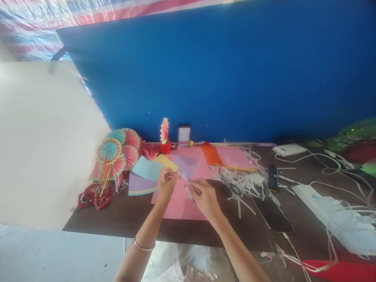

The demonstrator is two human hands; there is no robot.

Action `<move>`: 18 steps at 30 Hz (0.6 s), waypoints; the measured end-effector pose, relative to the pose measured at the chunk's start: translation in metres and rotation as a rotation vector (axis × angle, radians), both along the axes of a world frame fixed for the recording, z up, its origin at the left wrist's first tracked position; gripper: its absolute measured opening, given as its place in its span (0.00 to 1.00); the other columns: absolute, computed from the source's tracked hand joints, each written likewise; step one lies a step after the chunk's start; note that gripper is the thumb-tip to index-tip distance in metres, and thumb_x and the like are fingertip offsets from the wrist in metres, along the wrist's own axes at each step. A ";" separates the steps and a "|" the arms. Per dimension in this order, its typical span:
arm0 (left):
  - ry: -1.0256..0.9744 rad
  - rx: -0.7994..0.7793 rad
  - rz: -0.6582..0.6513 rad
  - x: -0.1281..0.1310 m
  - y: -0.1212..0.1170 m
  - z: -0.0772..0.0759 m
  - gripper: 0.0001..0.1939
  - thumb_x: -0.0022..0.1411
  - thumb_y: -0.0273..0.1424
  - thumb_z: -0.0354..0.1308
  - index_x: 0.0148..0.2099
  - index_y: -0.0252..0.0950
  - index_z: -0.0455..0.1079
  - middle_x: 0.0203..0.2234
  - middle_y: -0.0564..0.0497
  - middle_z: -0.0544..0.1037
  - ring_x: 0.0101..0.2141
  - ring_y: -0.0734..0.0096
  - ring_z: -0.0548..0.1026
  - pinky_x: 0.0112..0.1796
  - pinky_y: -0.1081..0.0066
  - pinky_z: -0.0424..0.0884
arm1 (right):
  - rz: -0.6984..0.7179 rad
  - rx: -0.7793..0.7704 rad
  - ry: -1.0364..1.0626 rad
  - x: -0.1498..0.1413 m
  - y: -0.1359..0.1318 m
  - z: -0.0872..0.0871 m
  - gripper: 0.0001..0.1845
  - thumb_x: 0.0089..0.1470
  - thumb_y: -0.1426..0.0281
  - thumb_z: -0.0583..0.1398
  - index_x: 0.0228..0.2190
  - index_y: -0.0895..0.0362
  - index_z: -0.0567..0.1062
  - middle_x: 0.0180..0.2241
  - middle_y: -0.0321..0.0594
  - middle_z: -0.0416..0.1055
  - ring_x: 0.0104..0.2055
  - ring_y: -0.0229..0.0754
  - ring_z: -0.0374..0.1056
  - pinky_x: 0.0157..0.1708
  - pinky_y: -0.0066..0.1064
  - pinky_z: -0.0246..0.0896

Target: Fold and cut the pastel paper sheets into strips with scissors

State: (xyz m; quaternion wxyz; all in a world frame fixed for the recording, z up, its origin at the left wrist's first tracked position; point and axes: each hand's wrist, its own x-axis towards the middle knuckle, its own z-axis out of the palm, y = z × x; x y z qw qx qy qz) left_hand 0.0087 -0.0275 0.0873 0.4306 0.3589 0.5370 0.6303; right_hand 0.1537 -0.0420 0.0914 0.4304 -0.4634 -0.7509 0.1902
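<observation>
Left hand point(167, 181), right hand point(206, 196) close together, we pinch a pale strip point(183, 176) over pink paper point(183, 210) near the counter's front edge point(117, 231).

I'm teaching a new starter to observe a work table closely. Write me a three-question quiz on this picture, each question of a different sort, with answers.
1. Multiple choice: The left hand and right hand hold a small pale piece above a large sheet. What colour is that sheet?
a) green
b) pink
c) black

2. True or false: The bangle is worn on the left arm.

3. Fill the gap: The dark phone lies on the table to the ____ of both hands.

Key: 1. b; 2. true; 3. right
</observation>
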 end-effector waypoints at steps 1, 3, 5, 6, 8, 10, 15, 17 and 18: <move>-0.005 0.000 -0.006 -0.001 0.000 0.000 0.14 0.47 0.33 0.62 0.34 0.36 0.63 0.21 0.55 0.71 0.27 0.73 0.73 0.33 0.71 0.69 | 0.007 0.012 -0.015 0.000 0.000 -0.001 0.11 0.53 0.70 0.54 0.35 0.54 0.77 0.29 0.40 0.70 0.26 0.36 0.67 0.26 0.26 0.64; -0.011 -0.001 -0.008 -0.001 0.000 0.001 0.14 0.47 0.34 0.62 0.34 0.36 0.62 0.21 0.54 0.72 0.27 0.73 0.74 0.34 0.70 0.70 | 0.018 0.030 -0.045 0.001 -0.001 -0.002 0.13 0.54 0.71 0.53 0.36 0.53 0.77 0.29 0.40 0.69 0.26 0.36 0.67 0.26 0.26 0.63; -0.023 -0.007 -0.011 0.000 -0.001 0.001 0.15 0.47 0.35 0.62 0.35 0.36 0.62 0.22 0.54 0.72 0.27 0.72 0.74 0.34 0.68 0.71 | 0.026 0.038 -0.079 0.001 -0.002 -0.003 0.13 0.54 0.71 0.53 0.37 0.52 0.76 0.29 0.39 0.69 0.27 0.37 0.67 0.26 0.26 0.63; -0.034 -0.008 -0.014 0.000 -0.001 0.002 0.15 0.47 0.35 0.63 0.35 0.36 0.62 0.22 0.54 0.72 0.27 0.73 0.74 0.35 0.68 0.71 | 0.029 0.040 -0.093 0.001 -0.002 -0.002 0.14 0.55 0.71 0.52 0.38 0.52 0.76 0.29 0.39 0.68 0.28 0.37 0.67 0.27 0.26 0.63; -0.064 -0.004 -0.025 0.001 -0.001 0.002 0.15 0.47 0.35 0.63 0.34 0.36 0.61 0.22 0.55 0.72 0.26 0.73 0.74 0.35 0.67 0.72 | 0.030 0.042 -0.115 0.001 -0.003 -0.002 0.15 0.55 0.72 0.51 0.39 0.52 0.76 0.29 0.39 0.68 0.27 0.37 0.67 0.27 0.27 0.63; -0.093 0.003 -0.034 0.001 -0.001 0.001 0.16 0.47 0.35 0.63 0.34 0.36 0.61 0.21 0.55 0.72 0.26 0.73 0.74 0.35 0.66 0.72 | 0.024 0.047 -0.126 0.001 -0.003 -0.001 0.15 0.56 0.72 0.50 0.38 0.52 0.76 0.28 0.40 0.67 0.27 0.37 0.66 0.27 0.27 0.63; -0.149 0.018 -0.033 0.002 -0.001 -0.001 0.17 0.45 0.34 0.64 0.33 0.35 0.61 0.20 0.56 0.70 0.25 0.74 0.73 0.35 0.65 0.73 | 0.007 0.066 -0.130 0.001 -0.003 -0.005 0.15 0.56 0.73 0.51 0.39 0.52 0.76 0.28 0.40 0.67 0.26 0.37 0.66 0.27 0.27 0.62; -0.168 0.021 -0.034 0.002 -0.001 -0.002 0.17 0.44 0.34 0.65 0.33 0.35 0.61 0.19 0.57 0.70 0.25 0.74 0.73 0.36 0.64 0.73 | 0.006 0.065 -0.139 0.001 -0.003 -0.007 0.15 0.56 0.73 0.51 0.39 0.52 0.76 0.28 0.39 0.67 0.26 0.37 0.65 0.27 0.27 0.62; -0.179 0.023 -0.038 0.002 -0.001 -0.002 0.17 0.44 0.34 0.65 0.33 0.35 0.61 0.19 0.57 0.70 0.25 0.74 0.73 0.36 0.64 0.73 | 0.004 0.064 -0.142 0.001 -0.003 -0.008 0.15 0.56 0.73 0.51 0.39 0.52 0.76 0.28 0.39 0.67 0.26 0.36 0.65 0.27 0.27 0.62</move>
